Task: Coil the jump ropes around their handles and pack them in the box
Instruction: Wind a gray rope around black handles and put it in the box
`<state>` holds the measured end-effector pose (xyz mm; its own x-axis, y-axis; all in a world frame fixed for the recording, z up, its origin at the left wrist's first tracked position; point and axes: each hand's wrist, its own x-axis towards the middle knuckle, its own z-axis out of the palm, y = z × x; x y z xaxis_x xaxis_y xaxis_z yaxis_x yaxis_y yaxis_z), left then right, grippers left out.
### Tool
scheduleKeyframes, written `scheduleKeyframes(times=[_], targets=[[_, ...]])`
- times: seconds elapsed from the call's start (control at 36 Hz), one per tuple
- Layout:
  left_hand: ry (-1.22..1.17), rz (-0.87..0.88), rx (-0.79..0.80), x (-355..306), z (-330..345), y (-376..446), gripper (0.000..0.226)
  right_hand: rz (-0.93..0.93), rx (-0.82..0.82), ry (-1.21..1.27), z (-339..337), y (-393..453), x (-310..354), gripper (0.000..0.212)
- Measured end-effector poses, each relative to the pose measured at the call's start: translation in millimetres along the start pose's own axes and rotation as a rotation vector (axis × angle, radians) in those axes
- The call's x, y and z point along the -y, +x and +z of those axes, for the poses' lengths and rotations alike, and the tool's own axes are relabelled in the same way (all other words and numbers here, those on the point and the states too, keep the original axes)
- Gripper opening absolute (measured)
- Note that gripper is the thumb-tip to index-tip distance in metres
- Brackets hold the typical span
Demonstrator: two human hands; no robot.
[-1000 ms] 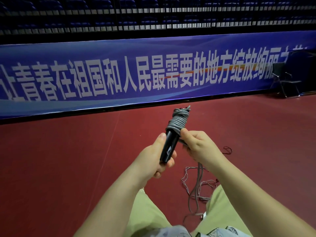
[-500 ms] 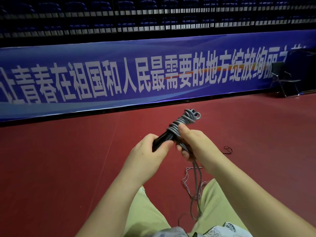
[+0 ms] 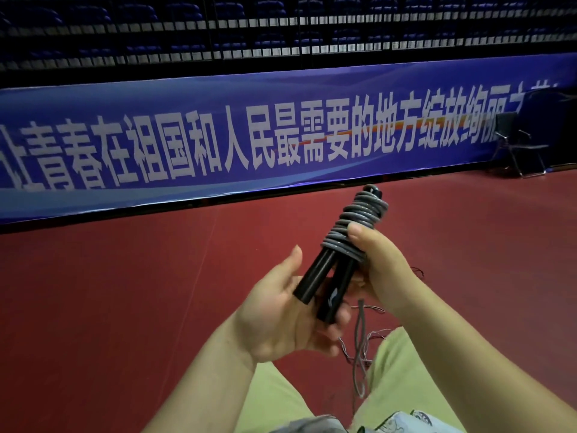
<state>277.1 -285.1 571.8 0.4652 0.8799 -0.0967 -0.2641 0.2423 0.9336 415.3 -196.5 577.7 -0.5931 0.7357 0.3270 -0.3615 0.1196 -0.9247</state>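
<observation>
- Black plastic handles [image 3: 324,282], two of 'em side by side, tilted up and away from the body, grey rope coil [image 3: 356,229] wound tight round their upper half – lower ends splay apart a bit, prob. because nothing binds them down there.
- Right hand [image 3: 379,267] wraps the bundle from the right side, thumb [image 3: 359,231] pressed flat on the lowest turns – looks like it's pinning the wraps so they don't spring loose.
- Left hand [image 3: 290,317] sits under the bare handle ends, palm up, fingers relaxed and spread, handles resting on them more than gripped; thumb stands free. Reads as a support hand, ready to re-grip for the next turn.
- Loose tail of rope [image 3: 360,345] hangs down from below the right hand betw. the knees, trailing toward the red floor [image 3: 125,292] – so winding isn't done yet, a good bit left to go.
- Thin frayed threads [image 3: 371,335] lie on the floor near the tail; can't tell if they belong to the rope.
- Box: not in view anywhere, so packing comes later.
- Backdrop: blue banner [image 3: 218,145] along the wall, folding chair [image 3: 518,145] far right, well apart from the action.
</observation>
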Motion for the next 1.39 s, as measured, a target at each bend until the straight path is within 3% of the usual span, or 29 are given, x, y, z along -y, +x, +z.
scheduleKeyframes(times=[0.14,0.22,0.36,0.5,0.64,0.81,0.97,1.06,1.14,1.25,1.33,1.39], targets=[[-0.022,-0.031,0.030,0,1,-1,0.068,-0.052,0.082,0.001,4,2,-4,0.038],[0.053,0.010,-0.082,-4,1,-5,0.068,-0.003,0.144,-0.087,3,4,-4,0.048],[0.219,0.063,-0.299,-4,1,-6,0.066,0.066,0.176,-0.309,0,5,-2,0.047],[0.371,0.115,-0.511,2,-1,3,0.068,0.078,0.069,-0.461,2,5,-7,0.050],[0.506,0.157,-0.620,5,2,12,0.064,0.060,-0.066,-0.711,2,5,-18,0.063],[0.813,0.192,-0.734,10,-2,14,0.074,0.097,-0.070,-0.715,4,-2,-18,0.067],[1.206,0.247,-0.943,-2,-2,7,0.049,0.150,-0.043,-0.521,5,-2,-14,0.068],[1.328,0.244,-0.948,-4,-6,5,0.044,0.147,-0.005,-0.449,7,0,-16,0.062],[1.287,0.244,-0.951,-2,-9,3,0.035,0.142,-0.027,-0.463,9,1,-16,0.057],[1.224,0.265,-0.948,0,-10,1,0.040,0.045,-0.047,-0.525,9,1,-17,0.057],[1.087,0.228,-0.841,-6,-12,0,0.046,-0.007,-0.035,-0.487,10,-1,-13,0.069],[0.953,0.224,-0.681,-8,-12,-3,0.049,-0.013,0.000,-0.418,10,-3,-9,0.060]])
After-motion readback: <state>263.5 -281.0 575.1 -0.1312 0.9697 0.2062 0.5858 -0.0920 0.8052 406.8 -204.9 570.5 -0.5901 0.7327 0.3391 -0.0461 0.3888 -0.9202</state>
